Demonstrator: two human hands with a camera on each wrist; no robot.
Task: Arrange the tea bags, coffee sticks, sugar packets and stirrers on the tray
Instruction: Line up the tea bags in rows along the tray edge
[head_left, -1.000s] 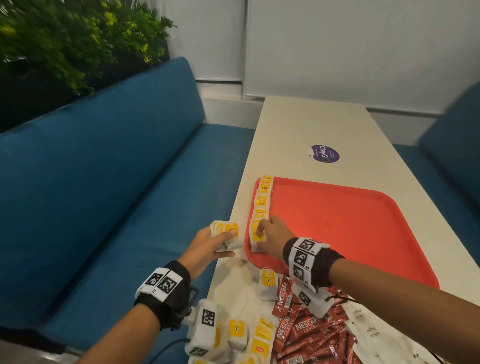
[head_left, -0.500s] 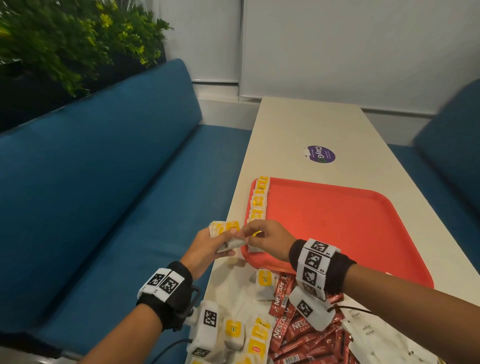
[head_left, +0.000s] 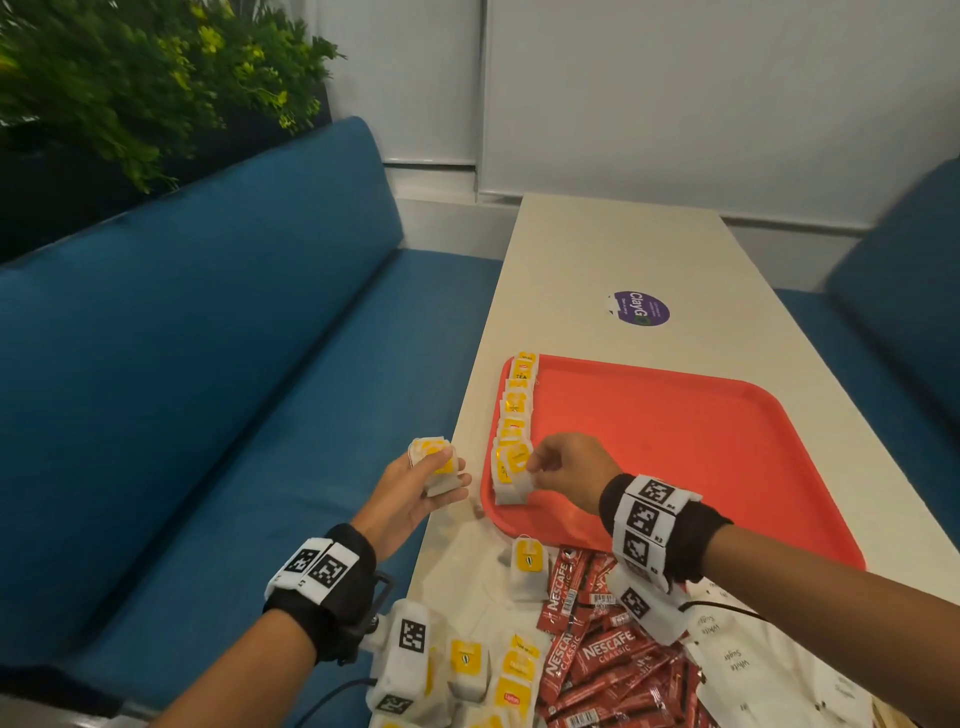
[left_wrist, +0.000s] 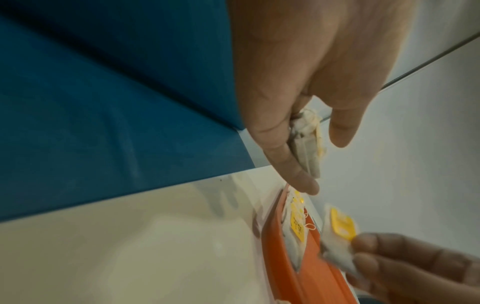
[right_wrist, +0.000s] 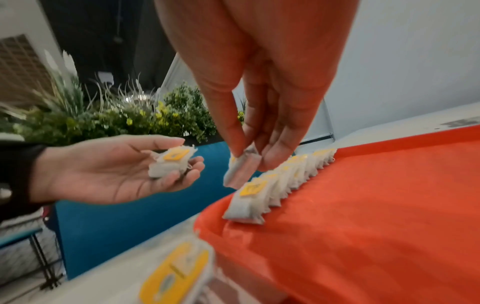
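Pinching tea bag (right_wrist: 241, 170) in right hand (head_left: 569, 470) above row (head_left: 514, 415) on tray (head_left: 675, 441); left hand (head_left: 410, 488) holds spare bags (head_left: 434, 462); coffee sticks (head_left: 597, 654), sugar packets (head_left: 737, 660) not placed yet.

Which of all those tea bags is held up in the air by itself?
The single tea bag pinched by the right hand, above the tray's row; the left hand holds a small stack.

This looks like a café or an office break room. Soft blue bench seats (head_left: 218, 364) stand on both sides of a long cream desk (head_left: 613, 249). Green leafy plants with yellow flowers (head_left: 130, 78) grow behind one seat.
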